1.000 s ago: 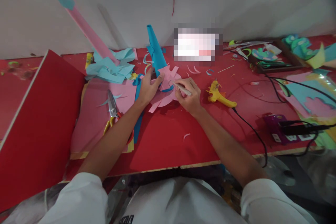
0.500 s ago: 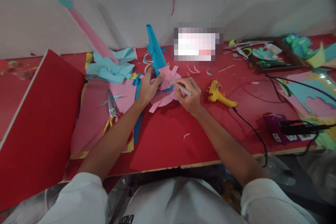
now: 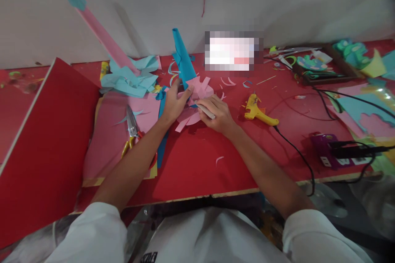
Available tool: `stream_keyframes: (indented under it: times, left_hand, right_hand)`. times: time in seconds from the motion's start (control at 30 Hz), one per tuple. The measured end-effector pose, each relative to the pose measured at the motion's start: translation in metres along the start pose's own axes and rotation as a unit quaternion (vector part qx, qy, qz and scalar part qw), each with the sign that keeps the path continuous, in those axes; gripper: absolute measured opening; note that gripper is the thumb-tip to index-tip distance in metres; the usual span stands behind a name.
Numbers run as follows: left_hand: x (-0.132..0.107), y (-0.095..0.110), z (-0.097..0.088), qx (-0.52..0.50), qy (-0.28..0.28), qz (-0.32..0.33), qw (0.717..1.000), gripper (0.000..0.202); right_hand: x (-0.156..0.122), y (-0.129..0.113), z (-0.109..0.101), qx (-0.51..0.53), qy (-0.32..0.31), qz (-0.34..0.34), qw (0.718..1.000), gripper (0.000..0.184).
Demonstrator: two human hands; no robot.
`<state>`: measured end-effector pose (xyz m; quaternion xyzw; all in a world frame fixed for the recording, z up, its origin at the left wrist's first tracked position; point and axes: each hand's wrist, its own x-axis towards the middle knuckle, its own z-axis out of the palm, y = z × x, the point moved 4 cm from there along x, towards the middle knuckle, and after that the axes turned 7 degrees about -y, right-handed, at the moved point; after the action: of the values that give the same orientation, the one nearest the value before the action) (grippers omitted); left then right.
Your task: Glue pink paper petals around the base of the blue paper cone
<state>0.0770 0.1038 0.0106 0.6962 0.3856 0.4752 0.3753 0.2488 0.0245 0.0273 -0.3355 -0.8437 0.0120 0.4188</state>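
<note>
Pink cut paper strips and petal shapes (image 3: 203,87) lie at the foot of a rolled blue paper cone (image 3: 184,59). My left hand (image 3: 175,106) is closed on the pink paper, its thumb pressed on top and its other fingers partly hidden behind. In my right hand (image 3: 219,116) is a slim white pen-like stick (image 3: 206,111), pinched like a pencil. Its tip meets the pink paper close to my left thumb; what kind of tool it is I cannot tell. A strip of blue shows beneath the pink pieces.
Scissors (image 3: 132,123) lie on pink sheets (image 3: 105,131) at left, beside a red upright panel (image 3: 52,144). To the right are a yellow glue gun (image 3: 259,111) with its cord, a purple box (image 3: 324,150) with cables, and a dark tray (image 3: 345,68). Light-blue scraps (image 3: 129,82) lie behind.
My right hand has shifted left and slightly towards me, bringing the stick's tip nearer my left thumb. The left hand stays put. A blurred shape at the far right edge has gone.
</note>
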Motion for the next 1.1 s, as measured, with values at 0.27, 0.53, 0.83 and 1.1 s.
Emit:
stream_keyframes:
  times: [0.27, 0.53, 0.83, 1.1]
  left_hand:
    - [0.0010, 0.0026, -0.0004, -0.012, -0.009, 0.010, 1.000, 0.046]
    - [0.0005, 0.0021, 0.0009, -0.014, -0.016, 0.007, 1.000, 0.045]
    - [0.0004, 0.0058, 0.0001, -0.002, -0.020, -0.001, 1.000, 0.053]
    - [0.0004, 0.0052, -0.0005, 0.001, -0.014, -0.002, 1.000, 0.055]
  right_hand:
    - [-0.0004, -0.0002, 0.0004, 0.018, 0.006, -0.006, 1.000, 0.019]
    - [0.0001, 0.0003, -0.0011, 0.022, 0.008, 0.020, 1.000, 0.018]
    - [-0.0002, 0.0015, -0.0035, 0.002, 0.022, 0.026, 0.999, 0.018]
    - [0.0009, -0.0007, -0.0032, 0.005, 0.012, 0.016, 1.000, 0.018]
